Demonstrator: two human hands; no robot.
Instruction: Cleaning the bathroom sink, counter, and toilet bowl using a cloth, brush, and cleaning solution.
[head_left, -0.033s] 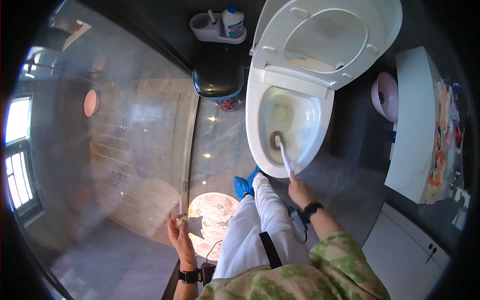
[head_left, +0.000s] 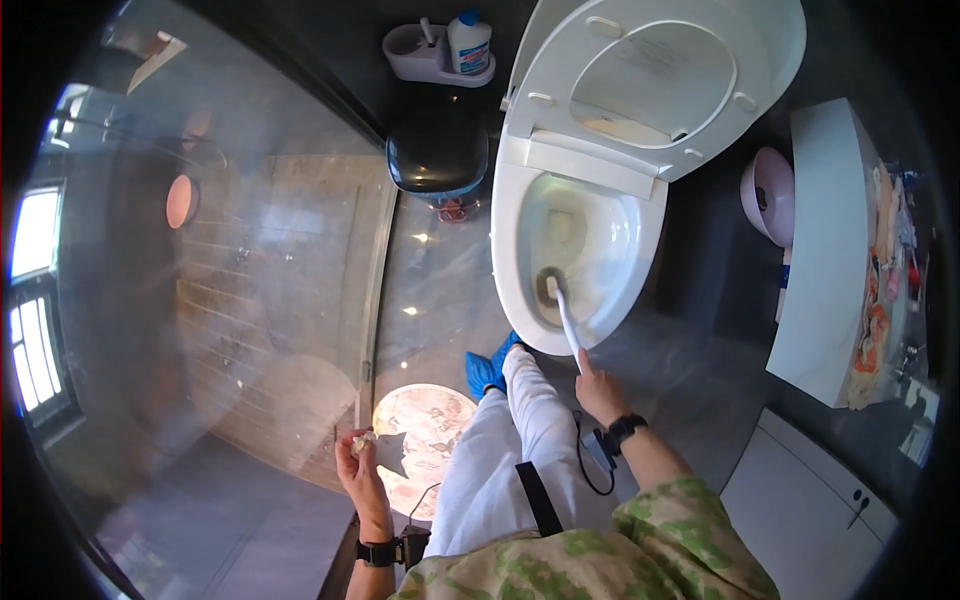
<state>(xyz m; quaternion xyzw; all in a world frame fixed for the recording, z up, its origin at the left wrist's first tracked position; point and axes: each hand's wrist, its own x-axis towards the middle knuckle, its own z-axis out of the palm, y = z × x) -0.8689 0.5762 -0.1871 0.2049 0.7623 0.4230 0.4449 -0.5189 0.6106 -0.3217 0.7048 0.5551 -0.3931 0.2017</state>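
My right hand (head_left: 599, 393) is closed round the handle of a white toilet brush (head_left: 568, 322). Its head dips into the front of the toilet bowl (head_left: 507, 290), against a dark round patch at the drain. The seat and lid (head_left: 660, 85) are raised. Off to the left, my left hand (head_left: 366, 485) pinches a small crumpled whitish wad (head_left: 361, 442) in its fingertips, above a round patterned mat (head_left: 440, 420). What the wad is made of cannot be made out.
A black bin (head_left: 436, 155) stands left of the toilet. Behind it, a wall holder (head_left: 410, 55) carries a white bottle with a blue cap (head_left: 469, 45). To the right are a pink basin (head_left: 768, 200) and a white cabinet (head_left: 825, 270). A glass partition (head_left: 378, 290) borders the left side.
The brush head has shifted very slightly left and down in the bowl. The cable by my right wrist now hangs in a wider loop. My left hand stays put.
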